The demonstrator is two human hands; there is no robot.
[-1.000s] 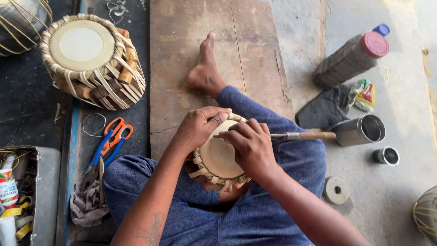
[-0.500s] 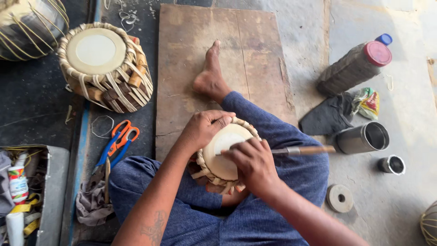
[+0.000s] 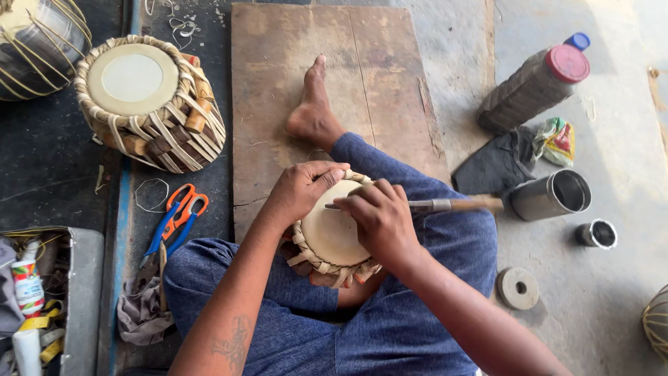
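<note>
**Thin drumhead under a metal tool**

While the small drum (image 3: 334, 233) is sitting in the person's lap, the left hand (image 3: 300, 188) is curling over its far rim, and the right hand (image 3: 379, 219) is gripping a wooden-handled tool (image 3: 445, 205), pressing its tip on the skin. If the drum is rocking, the tip risks gouging the skin or jabbing the left fingers.

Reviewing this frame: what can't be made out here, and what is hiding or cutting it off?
- Tool tip: head view, covered by the right hand.
- Small drum body and lower lacing: hidden by both hands and the lap.
- Left hand fingertips: curled over the drum's rim.
- Tin cup contents: too dark inside to tell.
- Metal box and its contents: cut off by the left edge.
- Round object: cut off by the right edge.
</note>
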